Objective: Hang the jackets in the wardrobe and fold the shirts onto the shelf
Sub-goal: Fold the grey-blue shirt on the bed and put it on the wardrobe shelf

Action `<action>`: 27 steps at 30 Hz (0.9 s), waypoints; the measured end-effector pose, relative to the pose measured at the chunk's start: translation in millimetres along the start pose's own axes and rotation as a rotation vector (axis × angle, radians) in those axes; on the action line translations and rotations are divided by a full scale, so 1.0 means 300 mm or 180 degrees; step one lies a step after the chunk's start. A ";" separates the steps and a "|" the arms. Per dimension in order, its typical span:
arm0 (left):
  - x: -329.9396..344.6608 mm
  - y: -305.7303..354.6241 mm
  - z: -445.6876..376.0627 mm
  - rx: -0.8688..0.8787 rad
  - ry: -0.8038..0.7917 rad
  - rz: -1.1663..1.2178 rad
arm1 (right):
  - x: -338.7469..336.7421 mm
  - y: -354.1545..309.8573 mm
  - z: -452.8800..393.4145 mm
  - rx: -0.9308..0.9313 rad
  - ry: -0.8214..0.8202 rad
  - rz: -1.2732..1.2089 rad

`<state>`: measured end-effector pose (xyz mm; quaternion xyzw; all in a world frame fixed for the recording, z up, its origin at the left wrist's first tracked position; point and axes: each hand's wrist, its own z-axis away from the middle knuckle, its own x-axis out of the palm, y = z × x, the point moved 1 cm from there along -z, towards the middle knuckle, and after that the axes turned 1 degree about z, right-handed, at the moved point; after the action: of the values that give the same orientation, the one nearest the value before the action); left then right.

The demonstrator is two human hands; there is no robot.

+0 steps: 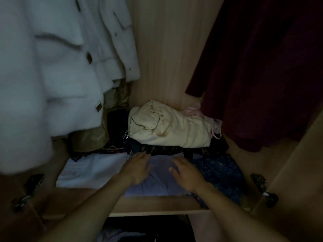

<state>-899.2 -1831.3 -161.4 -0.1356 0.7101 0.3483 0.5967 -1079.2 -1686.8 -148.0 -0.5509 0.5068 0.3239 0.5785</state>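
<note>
On the shelf: a folded lilac shirt (157, 179) is laid flat near the front edge of the wardrobe shelf (157, 205).
Left hand (138, 169): it is pressed palm down on the shirt's left part, fingers spread wide, nothing gripped.
Right hand (187, 175): it is laid flat on the shirt's right part, fingers open and loose, nothing held.
Beside the shirt: a white folded cloth (90, 172) is seen to the left, a dark blue dotted cloth (220, 173) to the right.
Behind: a cream bundle (167, 126) is piled on dark clothes.
Hanging: a white coat (52, 67) is hung at left, a dark red garment (267, 67) at right.
</note>
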 end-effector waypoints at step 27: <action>-0.235 0.385 1.033 -0.0098 0.0915 0.0266 | -0.264 -0.378 0.835 -0.0479 0.0860 0.0083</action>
<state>-718.3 -1560.5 -70.5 -0.1635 0.7878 0.3608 0.4717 -938.0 -1451.1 -68.5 -0.6247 0.5614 0.2914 0.4579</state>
